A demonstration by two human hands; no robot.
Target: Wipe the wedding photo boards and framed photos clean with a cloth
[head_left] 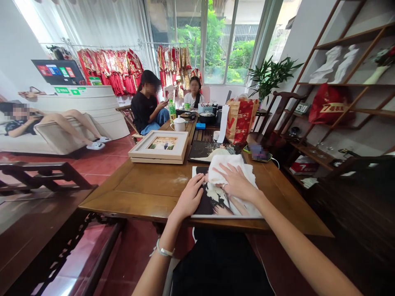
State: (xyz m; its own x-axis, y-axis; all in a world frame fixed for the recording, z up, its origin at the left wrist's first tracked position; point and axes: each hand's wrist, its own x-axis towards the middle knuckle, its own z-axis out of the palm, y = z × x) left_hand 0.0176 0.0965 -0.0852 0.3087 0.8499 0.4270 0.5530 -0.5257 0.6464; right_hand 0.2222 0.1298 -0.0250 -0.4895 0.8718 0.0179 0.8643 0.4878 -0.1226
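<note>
A photo panel (212,199) with a dark and white picture lies flat at the table's near edge. My left hand (190,195) rests on its left side, fingers stretched out. Over the panel's upper right, my right hand (236,181) lies spread flat on a white cloth (226,162), pressing it to the surface. The cloth and my hand hide part of the picture. Just behind is another dark panel (200,150) with a pale figure, partly covered by the cloth. To the left sits a stack of framed pictures (159,146), the top one in a white frame.
The wooden table (138,193) also holds a white lidded mug (179,123), a green bottle (172,110), a red paper bag (242,121) and a phone (261,153) with a cable. Two people sit at the far end; another lies on a sofa (58,133) at left. Shelves stand right.
</note>
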